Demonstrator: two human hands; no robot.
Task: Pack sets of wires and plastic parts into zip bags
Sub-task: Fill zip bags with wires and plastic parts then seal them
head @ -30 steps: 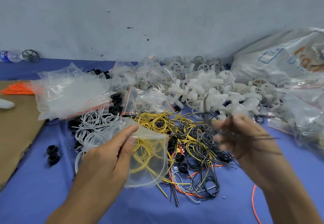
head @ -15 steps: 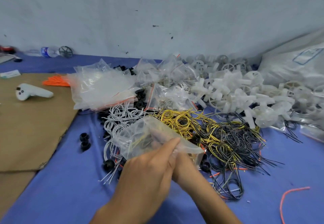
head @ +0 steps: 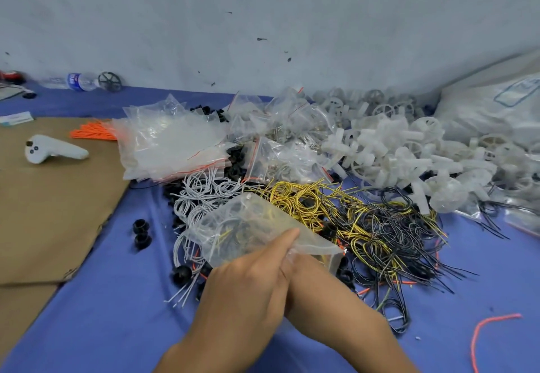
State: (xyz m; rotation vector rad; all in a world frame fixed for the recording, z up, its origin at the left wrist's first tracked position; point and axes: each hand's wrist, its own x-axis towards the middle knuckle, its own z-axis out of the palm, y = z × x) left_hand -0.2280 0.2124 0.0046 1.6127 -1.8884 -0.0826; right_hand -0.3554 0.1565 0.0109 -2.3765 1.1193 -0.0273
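My left hand (head: pixel 248 285) grips the mouth of a clear zip bag (head: pixel 242 226), thumb on its upper edge. The bag holds yellow and dark wires. My right hand (head: pixel 302 269) reaches into the bag from below; its fingers are hidden behind my left hand and the plastic. Beyond the bag lie heaps of white wires (head: pixel 201 194), yellow wires (head: pixel 295 200) and black wires (head: pixel 385 226). White plastic parts (head: pixel 394 150) are piled at the back right. Black plastic rings (head: pixel 140 231) lie on the blue cloth to the left.
A stack of empty zip bags (head: pixel 172 144) and filled bags (head: pixel 280 162) sit behind the wires. Brown cardboard (head: pixel 52 197) at left carries a white controller (head: pixel 52 152) and orange ties (head: pixel 93 133). A large sack (head: pixel 496 103) is far right, a loose orange wire (head: pixel 482 334) near right.
My right hand came from above the black wires and went into the bag. My left hand kept its hold and the bag tipped flatter. The view shifted left.
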